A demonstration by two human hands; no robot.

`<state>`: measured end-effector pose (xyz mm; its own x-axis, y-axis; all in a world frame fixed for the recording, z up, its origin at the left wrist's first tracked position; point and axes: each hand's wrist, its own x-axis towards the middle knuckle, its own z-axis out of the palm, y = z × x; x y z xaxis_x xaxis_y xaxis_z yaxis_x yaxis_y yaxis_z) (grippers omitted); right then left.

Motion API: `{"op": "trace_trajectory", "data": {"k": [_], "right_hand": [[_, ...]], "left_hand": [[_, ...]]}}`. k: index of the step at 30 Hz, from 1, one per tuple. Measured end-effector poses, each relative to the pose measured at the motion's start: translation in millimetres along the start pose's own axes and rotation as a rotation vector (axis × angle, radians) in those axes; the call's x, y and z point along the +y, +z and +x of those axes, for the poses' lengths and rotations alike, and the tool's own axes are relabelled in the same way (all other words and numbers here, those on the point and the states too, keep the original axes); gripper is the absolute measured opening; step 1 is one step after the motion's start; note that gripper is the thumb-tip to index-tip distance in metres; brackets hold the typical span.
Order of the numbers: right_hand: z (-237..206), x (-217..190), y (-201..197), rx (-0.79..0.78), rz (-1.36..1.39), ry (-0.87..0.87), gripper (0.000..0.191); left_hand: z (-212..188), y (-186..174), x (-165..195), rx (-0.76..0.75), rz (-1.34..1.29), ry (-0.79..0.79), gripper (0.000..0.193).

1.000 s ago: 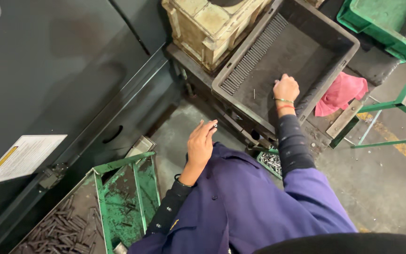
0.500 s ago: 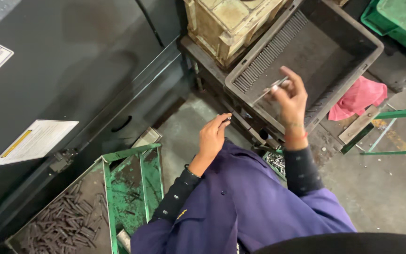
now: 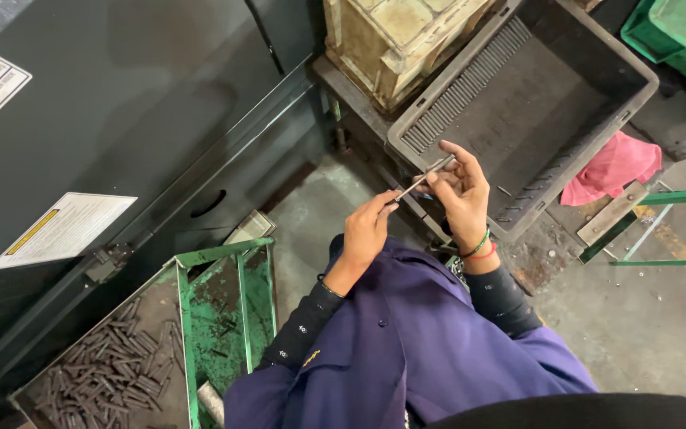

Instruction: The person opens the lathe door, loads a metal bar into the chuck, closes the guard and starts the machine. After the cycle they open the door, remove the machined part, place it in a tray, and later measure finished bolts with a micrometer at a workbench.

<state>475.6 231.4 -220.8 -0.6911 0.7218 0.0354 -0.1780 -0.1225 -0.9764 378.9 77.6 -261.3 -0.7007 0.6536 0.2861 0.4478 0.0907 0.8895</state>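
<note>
A green metal tray, cut off at the bottom edge, holds dark pins. The left hand pinches the lower end of a thin metal rod; the right hand pinches its upper end before a grey plastic crate, whose contents are hard to make out.

1. The person wears a purple work coat with small dark buttons on the front.
2. Under the coat there are black sleeves, tight on both forearms.
3. The left sleeve has small pale dots near the cuff.
4. On the right wrist there are thin bands, one green and one red.
5. On the left wrist there is a thin dark band.
</note>
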Motion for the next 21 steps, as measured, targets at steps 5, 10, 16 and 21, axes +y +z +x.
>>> {"op": "trace_trajectory", "data": {"k": [5,10,16,21], "right_hand": [[-5,-3,4,-0.041,-0.087,-0.059,0.049],[-20,-4,7,-0.058,-0.306,-0.156,0.045],[-24,-1,11,-0.027,-0.306,-0.130,0.036],[-26,-5,4,0.030,-0.353,-0.116,0.034]], "left_hand": [[-2,-1,-3,0.008,-0.014,-0.015,0.021],[-2,-4,-4,0.002,0.054,0.026,0.022],[1,-4,3,-0.018,0.064,0.001,0.025],[4,-2,8,-0.028,0.057,0.061,0.025]]}}
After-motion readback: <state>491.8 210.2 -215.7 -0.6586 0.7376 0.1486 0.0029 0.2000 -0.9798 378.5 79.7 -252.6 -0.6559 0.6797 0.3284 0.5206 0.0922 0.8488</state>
